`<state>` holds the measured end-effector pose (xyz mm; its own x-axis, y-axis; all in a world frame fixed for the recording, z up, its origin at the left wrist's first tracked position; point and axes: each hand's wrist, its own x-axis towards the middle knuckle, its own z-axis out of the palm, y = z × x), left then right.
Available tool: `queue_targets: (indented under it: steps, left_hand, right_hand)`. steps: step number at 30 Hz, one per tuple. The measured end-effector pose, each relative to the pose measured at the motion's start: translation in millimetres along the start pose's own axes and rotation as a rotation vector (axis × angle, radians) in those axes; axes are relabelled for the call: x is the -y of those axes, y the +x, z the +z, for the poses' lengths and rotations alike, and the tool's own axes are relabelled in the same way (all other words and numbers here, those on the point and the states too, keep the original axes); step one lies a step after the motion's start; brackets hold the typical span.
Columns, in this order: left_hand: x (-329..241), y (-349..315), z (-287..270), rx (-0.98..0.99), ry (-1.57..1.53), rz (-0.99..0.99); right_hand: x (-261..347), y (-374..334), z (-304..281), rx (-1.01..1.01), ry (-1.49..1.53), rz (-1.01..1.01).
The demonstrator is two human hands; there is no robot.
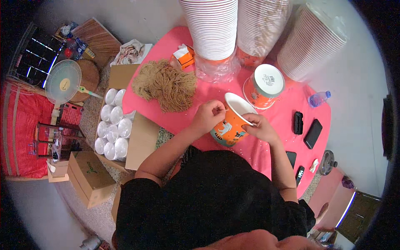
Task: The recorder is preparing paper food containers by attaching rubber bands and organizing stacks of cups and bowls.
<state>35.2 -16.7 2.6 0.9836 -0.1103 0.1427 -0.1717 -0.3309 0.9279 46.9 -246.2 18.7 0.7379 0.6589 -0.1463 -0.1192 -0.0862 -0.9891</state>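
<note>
An orange paper bucket [229, 125] with a white inside and an animal print is tilted over the pink round table [275, 137]. My right hand [259, 127] grips its rim on the right side. My left hand [209, 113] pinches at the rim on the left side, fingers closed; whether a string is between them is too small to tell. A pile of tan string [166, 84] lies on the table to the left of my left hand. A second orange bucket [263, 85], upside down, stands just behind.
Tall stacks of white-rimmed buckets [213, 27] stand at the table's far side. A small water bottle [318, 98], two phones [313, 133] and a black case [298, 122] lie at right. An open carton of white cups [113, 125], a fan [63, 81] and a box [89, 177] are at left.
</note>
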Motion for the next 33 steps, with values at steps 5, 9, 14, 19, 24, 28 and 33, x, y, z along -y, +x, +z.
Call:
queue_targets:
  steps: [5,9,14,19,24,28,33]
  left_hand:
    - [-6.7,-1.2,-2.2,0.008,-0.002,-0.014]
    - [-11.0,-2.7,-3.1,0.043,-0.014,-0.030]
    - [-5.1,-1.1,-3.6,0.007,0.039,-0.037]
    - [7.8,-0.6,-1.2,-0.020,-0.030,-0.051]
    - [-1.7,-1.9,-2.5,-0.033,-0.003,-0.046]
    - [9.1,-3.2,1.4,-0.077,-0.050,-0.034]
    - [6.0,-5.5,1.3,-0.067,-0.004,-0.024]
  right_hand:
    - [-2.9,0.2,0.5,-0.014,-0.001,0.007]
    - [-3.8,-0.1,-0.2,-0.010,0.006,0.030]
    - [-2.0,-0.3,1.4,-0.020,-0.009,0.010]
    - [-2.4,-0.2,1.8,-0.004,0.009,0.026]
    - [-1.4,-0.9,1.6,0.007,0.004,0.004]
    - [2.2,-0.8,3.4,0.017,0.003,0.042]
    - [-1.3,0.0,3.2,0.018,-0.045,-0.003]
